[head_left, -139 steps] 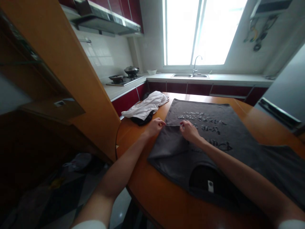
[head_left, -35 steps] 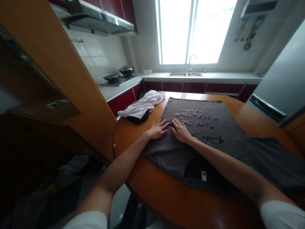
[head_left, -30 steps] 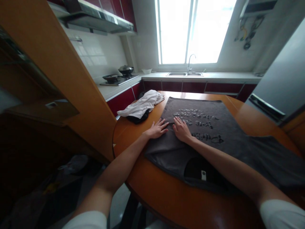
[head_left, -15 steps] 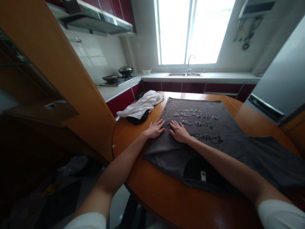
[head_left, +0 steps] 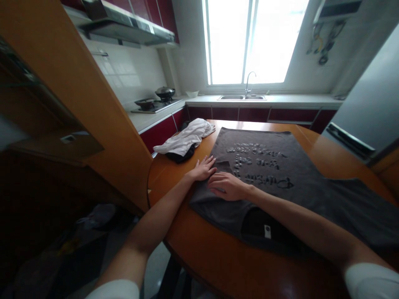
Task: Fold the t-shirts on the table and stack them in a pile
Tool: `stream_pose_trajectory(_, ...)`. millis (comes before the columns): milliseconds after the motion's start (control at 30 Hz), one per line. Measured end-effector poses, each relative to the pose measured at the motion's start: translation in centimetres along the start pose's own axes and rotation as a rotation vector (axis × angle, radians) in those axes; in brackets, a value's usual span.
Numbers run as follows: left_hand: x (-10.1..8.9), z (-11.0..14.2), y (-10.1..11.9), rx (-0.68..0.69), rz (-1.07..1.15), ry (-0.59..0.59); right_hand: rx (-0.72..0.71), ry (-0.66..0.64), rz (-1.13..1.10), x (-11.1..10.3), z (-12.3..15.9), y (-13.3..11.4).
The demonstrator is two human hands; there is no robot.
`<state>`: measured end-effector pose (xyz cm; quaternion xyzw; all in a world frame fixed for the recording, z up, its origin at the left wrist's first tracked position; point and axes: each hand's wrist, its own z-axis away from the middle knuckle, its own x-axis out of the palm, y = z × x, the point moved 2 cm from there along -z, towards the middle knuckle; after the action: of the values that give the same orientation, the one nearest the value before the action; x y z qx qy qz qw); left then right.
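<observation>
A dark grey T-shirt [head_left: 280, 174] with raised lettering lies spread on a round wooden table [head_left: 237, 265], its collar and white label toward me. Its left sleeve is folded inward. My left hand [head_left: 204, 168] lies flat with fingers spread at the shirt's left edge, on the folded part. My right hand [head_left: 227, 186] rests palm down on the folded sleeve just below and right of the left hand, fingers stretched toward the left.
A crumpled white garment [head_left: 187, 139] over something black sits at the table's far left edge. A tall wooden cabinet panel [head_left: 93, 104] stands close on the left. Behind are a stove with pans [head_left: 154, 101], a sink with tap [head_left: 243, 95] and a window.
My right hand has slid toward me and turned leftward across the folded sleeve. Earlier both hands pinched the sleeve's edge; since then they have lain flat. The left hand has barely moved.
</observation>
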<state>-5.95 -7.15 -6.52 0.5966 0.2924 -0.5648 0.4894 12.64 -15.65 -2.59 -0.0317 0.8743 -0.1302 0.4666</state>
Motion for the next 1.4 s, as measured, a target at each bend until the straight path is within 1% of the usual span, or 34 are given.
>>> stream_pose_trajectory(67,-0.1,0.1,0.1,0.001,0.003,0.001,-0.066,-0.091,-0.053,0.2,-0.3,-1.3)
stream_pose_trajectory(133,-0.3,0.2,0.3,0.001,0.003,-0.003,-0.101,-0.164,-0.091,0.6,-0.4,-2.2)
stream_pose_trajectory(267,-0.4,0.4,0.6,-0.001,-0.003,-0.004,-0.09,-0.293,-0.125,1.6,-0.4,-2.9)
stream_pose_trajectory(433,-0.5,0.6,0.7,-0.006,0.011,-0.001,-0.071,-0.315,-0.165,1.9,-0.5,-3.6)
stream_pose_trajectory(600,-0.4,0.5,0.5,0.001,0.023,0.002,-0.024,-0.387,-0.225,2.3,-0.6,-4.2)
stream_pose_trajectory(900,-0.4,0.4,0.6,-0.001,-0.003,0.008,-0.085,-0.377,-0.226,2.8,-0.3,-4.3)
stream_pose_trajectory(967,-0.3,0.3,0.5,0.001,0.0,0.006,-0.081,-0.339,-0.218,2.6,-0.3,-4.0)
stream_pose_trajectory(1000,-0.2,0.3,0.4,-0.003,-0.001,0.004,-0.053,-0.293,-0.201,2.4,-0.4,-3.7)
stream_pose_trajectory(1067,-0.1,0.1,0.2,-0.007,-0.004,-0.003,0.089,-0.132,-0.119,1.9,-0.6,-2.5)
stream_pose_trajectory(1133,0.0,0.0,0.1,-0.003,0.0,-0.01,0.314,0.067,0.02,1.4,-0.5,-0.6)
stream_pose_trajectory(1167,0.0,0.0,0.1,-0.002,0.007,-0.012,0.43,0.139,0.096,1.2,-0.3,0.4)
stream_pose_trajectory(1200,0.0,0.0,0.1,-0.002,0.015,-0.013,0.533,0.173,0.169,1.1,0.0,1.4)
stream_pose_trajectory(1233,-0.1,0.0,0.1,-0.004,0.022,-0.012,0.618,0.165,0.229,1.2,0.4,2.3)
stream_pose_trajectory(1300,-0.1,0.0,0.2,-0.013,0.03,-0.008,0.742,0.052,0.295,1.6,1.1,3.9)
stream_pose_trajectory(1367,-0.2,0.0,0.3,-0.013,0.028,-0.006,0.815,-0.089,0.3,2.1,1.7,4.9)
stream_pose_trajectory(1400,-0.2,0.0,0.3,-0.014,0.027,-0.004,0.837,-0.135,0.294,2.3,2.0,5.2)
